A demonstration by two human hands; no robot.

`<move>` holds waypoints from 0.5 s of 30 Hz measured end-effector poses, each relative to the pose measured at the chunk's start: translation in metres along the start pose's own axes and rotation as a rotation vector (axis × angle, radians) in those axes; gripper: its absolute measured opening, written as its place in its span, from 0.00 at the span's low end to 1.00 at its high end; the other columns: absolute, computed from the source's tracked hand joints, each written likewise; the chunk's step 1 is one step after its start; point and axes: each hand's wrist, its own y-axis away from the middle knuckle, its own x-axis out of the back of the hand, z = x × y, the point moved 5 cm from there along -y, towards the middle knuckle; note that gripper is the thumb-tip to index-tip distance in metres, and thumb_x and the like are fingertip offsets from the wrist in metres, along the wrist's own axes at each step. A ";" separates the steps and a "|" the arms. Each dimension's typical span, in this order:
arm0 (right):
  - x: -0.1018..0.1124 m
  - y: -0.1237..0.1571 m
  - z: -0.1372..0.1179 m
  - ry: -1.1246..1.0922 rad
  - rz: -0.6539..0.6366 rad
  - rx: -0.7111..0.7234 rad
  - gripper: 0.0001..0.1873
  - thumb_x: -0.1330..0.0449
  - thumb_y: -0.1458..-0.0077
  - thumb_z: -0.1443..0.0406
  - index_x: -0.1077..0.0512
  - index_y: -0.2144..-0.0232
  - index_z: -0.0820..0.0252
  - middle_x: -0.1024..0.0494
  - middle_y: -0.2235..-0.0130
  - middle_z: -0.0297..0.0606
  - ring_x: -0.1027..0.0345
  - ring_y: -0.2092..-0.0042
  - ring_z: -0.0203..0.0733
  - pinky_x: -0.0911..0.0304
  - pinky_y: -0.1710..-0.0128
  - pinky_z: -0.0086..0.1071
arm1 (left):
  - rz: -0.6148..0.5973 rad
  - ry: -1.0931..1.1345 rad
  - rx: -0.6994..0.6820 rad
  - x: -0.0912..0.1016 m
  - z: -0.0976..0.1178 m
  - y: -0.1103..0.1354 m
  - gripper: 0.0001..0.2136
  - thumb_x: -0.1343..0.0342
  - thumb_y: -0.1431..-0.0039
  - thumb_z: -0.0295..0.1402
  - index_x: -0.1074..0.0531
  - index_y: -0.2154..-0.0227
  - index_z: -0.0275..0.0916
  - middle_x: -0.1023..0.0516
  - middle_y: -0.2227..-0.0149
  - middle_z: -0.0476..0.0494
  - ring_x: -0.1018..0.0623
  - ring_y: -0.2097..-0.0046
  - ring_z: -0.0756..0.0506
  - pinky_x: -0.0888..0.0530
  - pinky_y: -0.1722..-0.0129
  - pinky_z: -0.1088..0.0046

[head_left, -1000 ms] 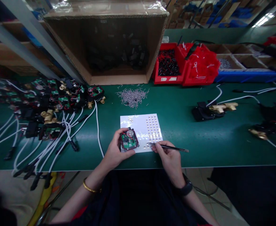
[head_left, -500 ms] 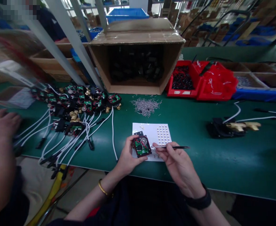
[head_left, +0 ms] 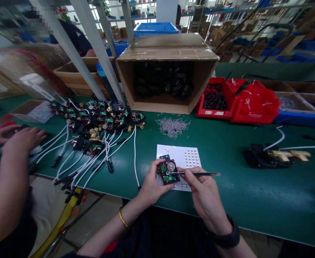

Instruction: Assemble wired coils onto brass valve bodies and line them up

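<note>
My left hand point(head_left: 151, 184) grips a black housing with a green circuit board point(head_left: 166, 178) inside, fingers and thumb around its edges. The housing is held over a white sheet point(head_left: 177, 150) on the bench. In my right hand point(head_left: 202, 188) is a pair of slim tweezers point(head_left: 200, 174), pinched between thumb and fingers and lying nearly level. Their tip reaches over the circuit board, close to a small round silvery part; whether it is gripped I cannot tell. Rows of small shiny metal pieces point(head_left: 191, 157) lie on the sheet's right side.
A heap of small pins point(head_left: 173, 127) lies behind the sheet. Wired housings point(head_left: 98, 118) with white cables crowd the left. Behind stand a cardboard box point(head_left: 168, 48) and a red bin point(head_left: 216, 100). A co-worker's hands point(head_left: 25, 138) are at far left; a brass-fitted assembly point(head_left: 270, 156) lies right.
My right hand has brought the tweezers' tip from beside the housing to over its circuit board. The view has shifted slightly. A co-worker's hands now come together at the left.
</note>
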 end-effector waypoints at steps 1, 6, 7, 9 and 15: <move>0.000 0.000 0.000 0.009 0.002 0.003 0.12 0.31 0.62 0.60 0.29 0.76 0.59 0.21 0.67 0.39 0.30 0.63 0.42 0.39 0.59 0.37 | 0.003 0.005 -0.004 0.000 0.001 0.000 0.33 0.35 0.60 0.25 0.45 0.50 0.41 0.34 0.50 0.40 0.31 0.48 0.40 0.35 0.47 0.60; 0.001 -0.001 -0.001 0.051 0.011 0.021 0.13 0.31 0.62 0.60 0.28 0.75 0.59 0.21 0.67 0.39 0.31 0.63 0.42 0.39 0.60 0.36 | 0.012 -0.021 -0.001 0.001 0.000 0.001 0.34 0.35 0.61 0.25 0.44 0.50 0.42 0.34 0.50 0.41 0.31 0.49 0.41 0.35 0.47 0.59; 0.001 -0.001 -0.001 0.055 0.015 0.024 0.13 0.31 0.62 0.60 0.28 0.75 0.59 0.21 0.67 0.39 0.31 0.63 0.42 0.39 0.60 0.36 | 0.011 -0.028 0.000 0.001 -0.001 0.001 0.34 0.35 0.61 0.25 0.44 0.50 0.42 0.34 0.50 0.41 0.31 0.48 0.41 0.36 0.47 0.59; 0.001 -0.001 -0.001 0.071 0.025 0.035 0.12 0.31 0.62 0.60 0.28 0.76 0.59 0.21 0.68 0.39 0.31 0.64 0.42 0.39 0.61 0.36 | 0.017 -0.039 0.000 0.001 -0.002 0.000 0.34 0.35 0.61 0.25 0.44 0.50 0.42 0.35 0.49 0.41 0.32 0.48 0.40 0.37 0.46 0.58; 0.000 0.001 -0.001 0.122 0.041 0.063 0.13 0.32 0.62 0.58 0.28 0.75 0.59 0.21 0.67 0.39 0.30 0.64 0.44 0.38 0.63 0.36 | 0.006 -0.037 0.014 0.001 -0.004 0.000 0.34 0.35 0.60 0.25 0.45 0.49 0.42 0.35 0.48 0.40 0.33 0.46 0.39 0.41 0.43 0.55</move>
